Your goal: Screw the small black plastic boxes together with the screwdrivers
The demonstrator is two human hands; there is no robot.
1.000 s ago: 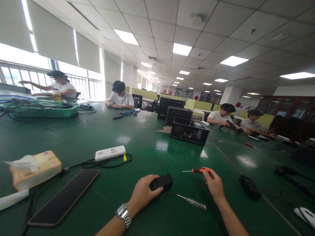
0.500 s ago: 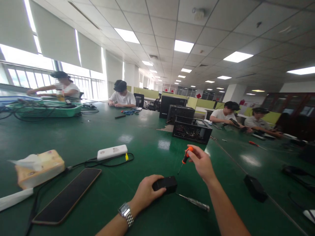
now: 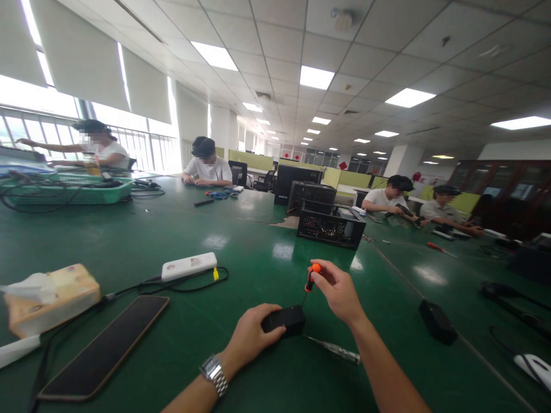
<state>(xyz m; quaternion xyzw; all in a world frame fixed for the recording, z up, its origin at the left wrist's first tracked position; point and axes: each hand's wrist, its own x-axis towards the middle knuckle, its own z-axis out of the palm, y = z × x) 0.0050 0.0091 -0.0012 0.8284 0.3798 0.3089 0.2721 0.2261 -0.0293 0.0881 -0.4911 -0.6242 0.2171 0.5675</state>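
A small black rectangular box (image 3: 289, 319) lies on the green table, and my left hand (image 3: 253, 330) grips its left end between thumb and fingers. In my right hand (image 3: 338, 288) is an orange and black screwdriver (image 3: 310, 280), held upright by its handle. The thin shaft points down to the right end of the box's top; whether its tip sits in a screw is too small to tell. Just right of the box, a second screwdriver (image 3: 333, 349) with a clear handle lies on the table.
A phone (image 3: 107, 347), a tissue pack (image 3: 55, 298) and a white power strip (image 3: 189, 265) with its cable are at left. An open black computer case (image 3: 329, 226) stands ahead. Another black box (image 3: 437, 321) lies at right. Several people sit around the table's far sides.
My right hand has moved left and the screwdriver has come down to the black box, its shaft now more upright. My left hand keeps its hold. The view has shifted slightly.
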